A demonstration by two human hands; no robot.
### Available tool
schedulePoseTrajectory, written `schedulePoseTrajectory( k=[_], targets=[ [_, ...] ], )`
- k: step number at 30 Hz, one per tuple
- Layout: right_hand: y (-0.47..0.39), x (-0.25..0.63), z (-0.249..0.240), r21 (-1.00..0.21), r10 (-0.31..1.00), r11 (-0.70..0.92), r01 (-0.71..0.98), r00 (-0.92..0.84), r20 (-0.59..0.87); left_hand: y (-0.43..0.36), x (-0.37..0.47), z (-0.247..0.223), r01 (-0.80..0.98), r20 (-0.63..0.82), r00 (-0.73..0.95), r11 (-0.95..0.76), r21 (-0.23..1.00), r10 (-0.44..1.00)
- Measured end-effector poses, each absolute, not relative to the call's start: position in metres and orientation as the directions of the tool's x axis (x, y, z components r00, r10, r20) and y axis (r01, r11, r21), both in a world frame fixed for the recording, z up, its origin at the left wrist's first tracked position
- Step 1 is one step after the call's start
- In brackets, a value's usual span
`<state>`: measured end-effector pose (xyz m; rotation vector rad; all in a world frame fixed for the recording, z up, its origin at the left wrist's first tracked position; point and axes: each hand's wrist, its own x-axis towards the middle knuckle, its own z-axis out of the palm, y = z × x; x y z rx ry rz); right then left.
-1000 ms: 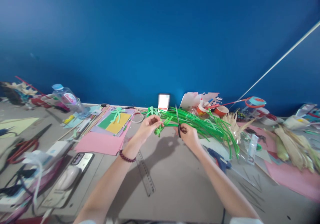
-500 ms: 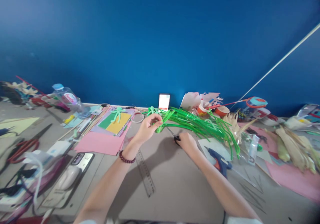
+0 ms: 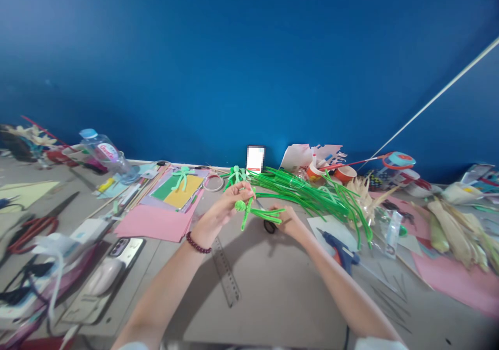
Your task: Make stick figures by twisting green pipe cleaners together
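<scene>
Head view: the left hand (image 3: 226, 203) pinches a green stick figure (image 3: 248, 212) by one arm above the middle of the table (image 3: 280, 293), its legs pointing right; the right hand (image 3: 289, 221), just beside those legs, grasps black-handled scissors (image 3: 265, 224), partly hidden; a clear ruler (image 3: 226, 274) lies nearer, green stems (image 3: 304, 188) spread far right, a blue glue gun (image 3: 340, 247) sits right, pink paper (image 3: 158, 223) left

scissors (image 3: 268, 226) part. hid behind green fig. (image 3: 247, 213) | white scrn (image 3: 255, 159) blurred | forearms (image 3: 166, 280) cut, btm edge
</scene>
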<state>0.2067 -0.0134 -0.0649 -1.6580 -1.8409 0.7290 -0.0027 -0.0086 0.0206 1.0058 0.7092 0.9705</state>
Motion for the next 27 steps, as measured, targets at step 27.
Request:
schedulePoseTrajectory(
  k=[27],
  targets=[
    [-0.040,0.187,-0.014,-0.984,0.982,0.168,0.054,0.080,0.172,0.001,0.014,-0.008,-0.368,-0.259,0.686,0.631,0.683,0.680]
  ],
)
